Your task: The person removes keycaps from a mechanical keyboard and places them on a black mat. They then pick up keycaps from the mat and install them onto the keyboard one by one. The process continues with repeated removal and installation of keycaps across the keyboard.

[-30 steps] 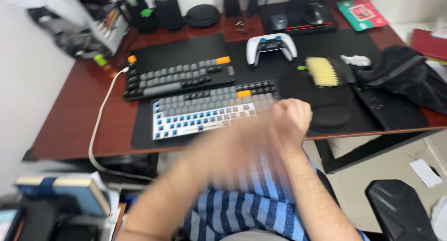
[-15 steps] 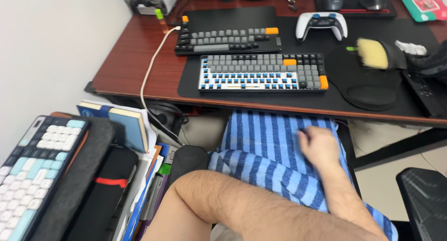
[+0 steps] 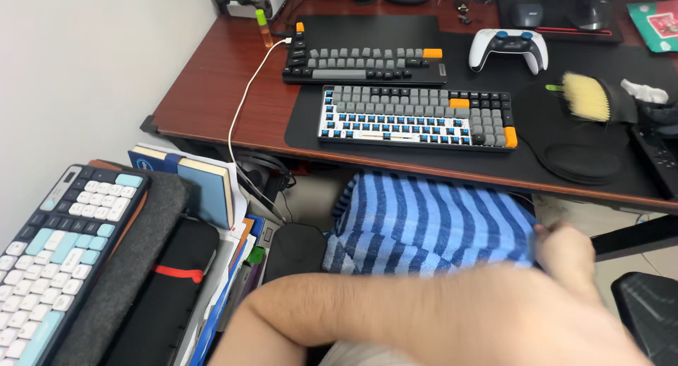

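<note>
**Striped towel under your hand**

Blue-striped towel [image 3: 431,225] lies across your lap, below the desk edge [image 3: 424,169]. Your one visible hand [image 3: 565,251], blurred, rests at its right edge; you cannot tell which hand it is or whether the fingers pinch. A gray keyboard with keycaps missing [image 3: 417,117] sits above, a yellow brush [image 3: 586,97] and game controller [image 3: 510,48] beyond.

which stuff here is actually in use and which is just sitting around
In hand: blue striped towel, gripped at its right edge by one hand.

Lying about: grey keyboard with keycaps missing, black-and-grey keyboard, white game controller, yellow-bristled brush, pastel keyboard.
</note>
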